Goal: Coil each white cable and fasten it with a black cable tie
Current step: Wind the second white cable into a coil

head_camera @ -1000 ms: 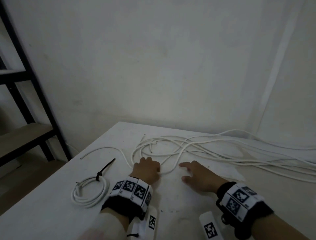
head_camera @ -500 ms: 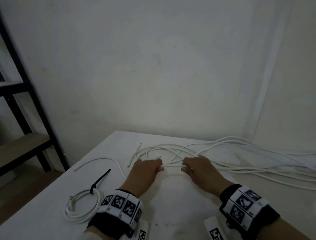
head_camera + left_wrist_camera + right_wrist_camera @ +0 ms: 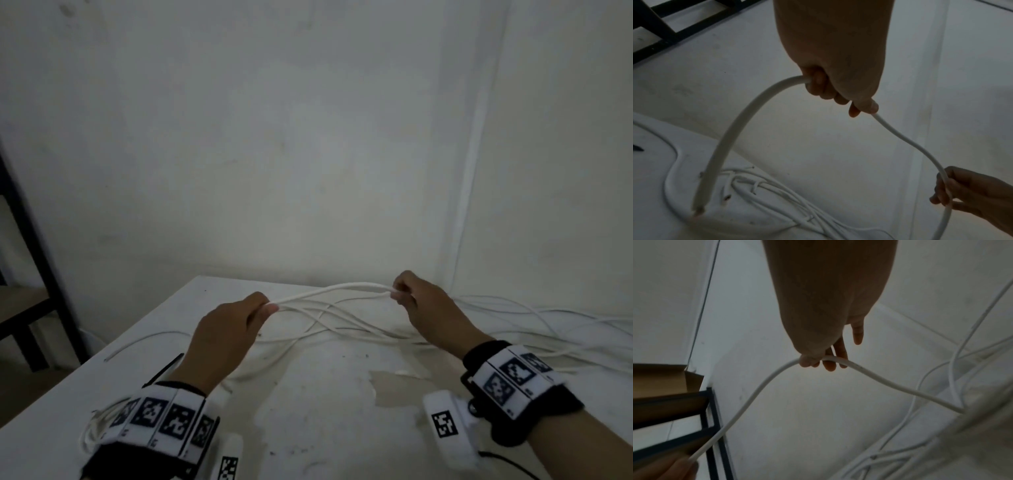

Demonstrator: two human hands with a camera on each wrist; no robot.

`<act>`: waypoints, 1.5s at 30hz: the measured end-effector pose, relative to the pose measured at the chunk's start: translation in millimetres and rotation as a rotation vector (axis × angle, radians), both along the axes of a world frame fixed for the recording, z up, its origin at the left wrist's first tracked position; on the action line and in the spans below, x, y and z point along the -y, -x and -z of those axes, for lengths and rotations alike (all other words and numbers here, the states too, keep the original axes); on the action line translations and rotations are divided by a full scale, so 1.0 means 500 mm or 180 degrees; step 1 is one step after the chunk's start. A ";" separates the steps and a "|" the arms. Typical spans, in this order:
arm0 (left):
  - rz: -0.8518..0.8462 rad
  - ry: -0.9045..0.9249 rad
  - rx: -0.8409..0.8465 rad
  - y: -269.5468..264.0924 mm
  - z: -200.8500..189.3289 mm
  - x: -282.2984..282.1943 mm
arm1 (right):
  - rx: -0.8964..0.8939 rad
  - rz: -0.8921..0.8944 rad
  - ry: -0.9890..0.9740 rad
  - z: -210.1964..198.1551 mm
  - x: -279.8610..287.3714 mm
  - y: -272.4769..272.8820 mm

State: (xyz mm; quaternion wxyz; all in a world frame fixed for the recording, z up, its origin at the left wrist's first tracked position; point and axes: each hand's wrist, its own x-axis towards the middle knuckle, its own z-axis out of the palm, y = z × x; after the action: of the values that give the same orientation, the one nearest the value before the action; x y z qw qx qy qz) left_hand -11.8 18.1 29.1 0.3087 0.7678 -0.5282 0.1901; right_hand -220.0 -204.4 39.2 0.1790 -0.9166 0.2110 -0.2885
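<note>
We see a pale wall (image 3: 308,137) filling most of the head view, and below it a white table (image 3: 325,411) with scuffed, chipped paint on its top. At the far left stands a black metal shelf frame (image 3: 30,240) with a wooden board, apart from the table. Spread over the far and right part of the table lies a loose tangle of white cables (image 3: 513,329), their strands crossing one another and trailing off toward the right edge. Near the front left corner, mostly hidden behind the left wristband, rests a coiled white cable (image 3: 92,431), and a black cable tie (image 3: 164,368) pokes out just above that wrist; we cannot tell from here how it sits on the coil. Both hands are raised above the table and hold one white cable (image 3: 329,289) stretched between them in a shallow arch. The left hand (image 3: 226,339) has its fingers curled into a fist around the cable, and in the left wrist view the cable's free end (image 3: 698,211) hangs down from that fist to the tabletop, where the cut tip touches or nearly touches it. The right hand (image 3: 431,311) pinches the same cable between thumb and bent fingers, the little finger sticking out loosely; beyond it the cable drops back toward the tangle.
</note>
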 end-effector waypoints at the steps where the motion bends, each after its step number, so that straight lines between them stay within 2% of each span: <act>1: 0.0044 -0.0001 -0.0065 0.005 -0.005 -0.003 | 0.0055 0.0046 -0.0053 -0.007 0.001 0.009; 5: 0.0233 0.0046 -0.0329 0.029 -0.028 -0.010 | 0.0061 0.0174 0.0160 -0.014 -0.013 0.035; 10: 0.0351 -0.0207 -0.0535 0.048 -0.034 -0.013 | 0.0532 0.0383 0.0096 -0.030 -0.005 0.081; 14: 0.0502 -0.0361 -0.0900 0.071 -0.032 -0.020 | 0.0517 0.0373 0.0155 -0.033 0.005 0.115; 23: 0.0373 0.0097 -0.1119 0.093 -0.061 -0.030 | 0.0649 0.0570 0.0107 -0.033 0.011 0.193; 25: 0.0328 0.0142 -0.1530 0.101 -0.072 -0.028 | 0.0662 0.0641 0.0241 -0.031 0.019 0.196; 26: 0.0410 0.0128 -0.1918 0.106 -0.078 -0.029 | 0.0591 0.0719 0.0274 -0.030 0.026 0.200; 28: 0.0823 0.0113 -0.2802 0.126 -0.090 -0.031 | 0.0261 0.0890 0.0304 -0.020 0.044 0.209; 30: 0.1144 0.0172 -0.3148 0.151 -0.098 -0.030 | -0.0150 0.0944 0.0490 -0.003 0.044 0.213; 32: 0.1258 0.0315 -0.3082 0.176 -0.100 -0.022 | -0.0328 0.0903 0.0845 0.021 0.027 0.209; 36: 0.1001 0.0533 -0.2470 0.202 -0.094 0.008 | -0.0512 0.0560 0.1678 0.046 -0.028 0.185; 40: 0.0911 0.0762 -0.2209 0.218 -0.088 0.026 | -0.0361 0.0026 0.1928 0.045 -0.078 0.172; 42: 0.0919 0.0613 -0.1888 0.227 -0.084 0.032 | -0.0129 -0.0287 0.2272 0.044 -0.097 0.163; 45: 0.0846 0.0091 -0.1456 0.237 -0.080 0.039 | 0.0073 -0.0534 0.2404 0.024 -0.131 0.146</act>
State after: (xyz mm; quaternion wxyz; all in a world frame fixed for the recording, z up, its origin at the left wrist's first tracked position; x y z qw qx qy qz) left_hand -130.3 -1.5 69.0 0.4532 0.7102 -0.5382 -0.0233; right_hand -292.9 -138.7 27.4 -0.1459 -0.9288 0.0121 -0.3404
